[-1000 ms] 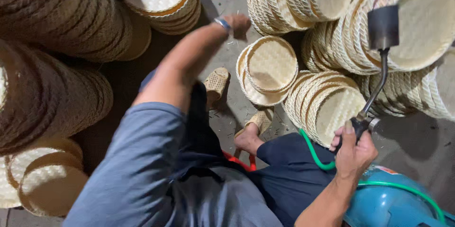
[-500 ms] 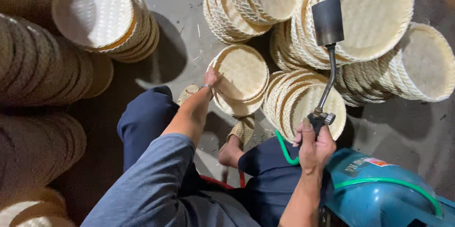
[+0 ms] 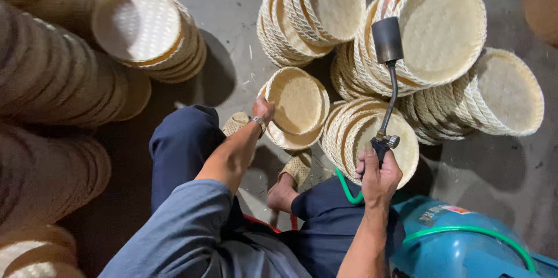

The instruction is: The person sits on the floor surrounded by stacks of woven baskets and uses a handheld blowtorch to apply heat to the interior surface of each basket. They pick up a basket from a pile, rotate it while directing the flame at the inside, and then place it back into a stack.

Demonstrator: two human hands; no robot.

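My left hand (image 3: 263, 109) is out in front, fingers curled over the near rim of a round woven basket (image 3: 295, 102) that sits tilted on top of a short stack (image 3: 293, 137) on the concrete floor (image 3: 226, 11). The grip is partly closed on the rim; a wristband shows at the wrist. My right hand (image 3: 378, 174) is fisted tight around the handle of a gas torch (image 3: 388, 86), with the curved neck rising and the dark burner head pointing up and away, in front of the leaning baskets. A green hose (image 3: 347, 188) runs from the torch handle down toward the blue gas cylinder (image 3: 459, 249) at the bottom right edge of the floor.

The held basket is mid-floor, just beyond my knees, between the big leaning rows. A row of baskets on edge (image 3: 360, 133) is just right of it, touching the stack. More leaning stacks (image 3: 442, 28) fill the far right. Another stack (image 3: 148, 31) sits far left, bottom up. Dark piled baskets (image 3: 46, 80) line the left edge. My sandalled feet (image 3: 296, 167) rest just beside the stack.
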